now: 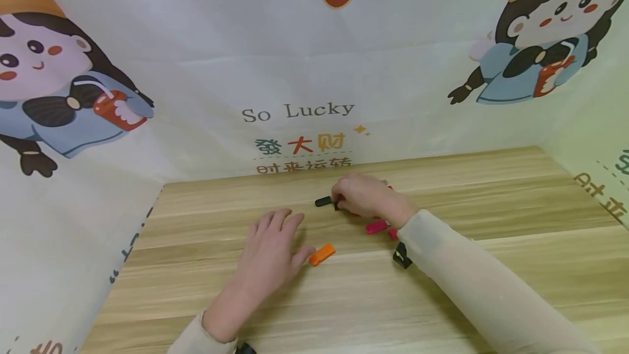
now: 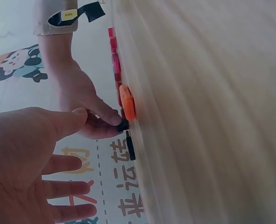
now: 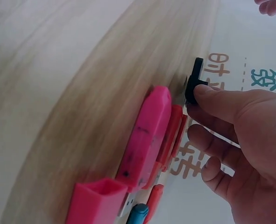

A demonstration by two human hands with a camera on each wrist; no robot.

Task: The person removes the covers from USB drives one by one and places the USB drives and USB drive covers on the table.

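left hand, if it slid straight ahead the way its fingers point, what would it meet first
Probably nothing on the table: the left hand points at bare wood, then the printed backdrop. The black piece looks just right of that line.

Head view looks down over the wooden table (image 1: 442,288); both wrist views skim it closely, sharing the black piece (image 2: 130,145).

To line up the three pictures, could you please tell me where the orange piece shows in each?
Head: orange piece lies on the table, by the left hand.
Left wrist: orange piece at centre, beside the black piece.
Right wrist: not in view.
Shared landmark: the black piece, held by the right hand.
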